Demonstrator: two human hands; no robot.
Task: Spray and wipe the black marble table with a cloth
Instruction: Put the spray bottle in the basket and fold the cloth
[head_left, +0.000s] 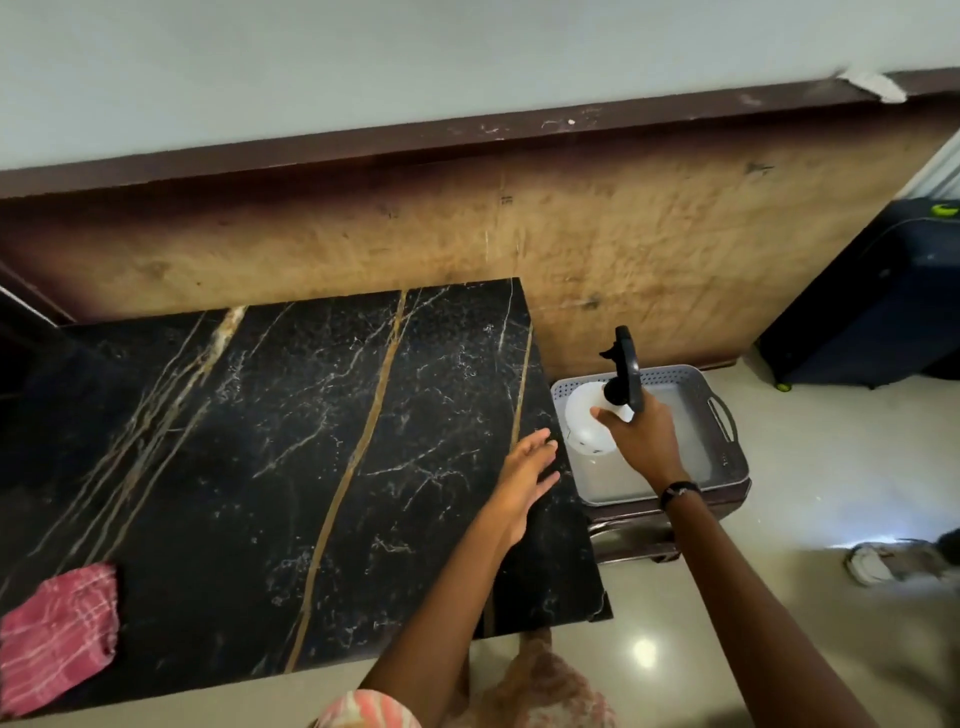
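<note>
The black marble table (291, 447) with gold and white veins fills the left and middle of the view. A red and white striped cloth (57, 631) lies on its near left corner. My right hand (641, 439) grips the neck of a white spray bottle (589, 421) with a black trigger head, held above a grey tray to the right of the table. My left hand (524, 480) hovers with straight fingers over the table's right edge, holding nothing.
The grey perforated tray (727, 457) with handles sits on a low dark stool beside the table. A wooden board (623, 234) leans on the wall behind. A dark blue suitcase (872, 306) stands at far right. A sandal (883, 564) lies on the tiled floor.
</note>
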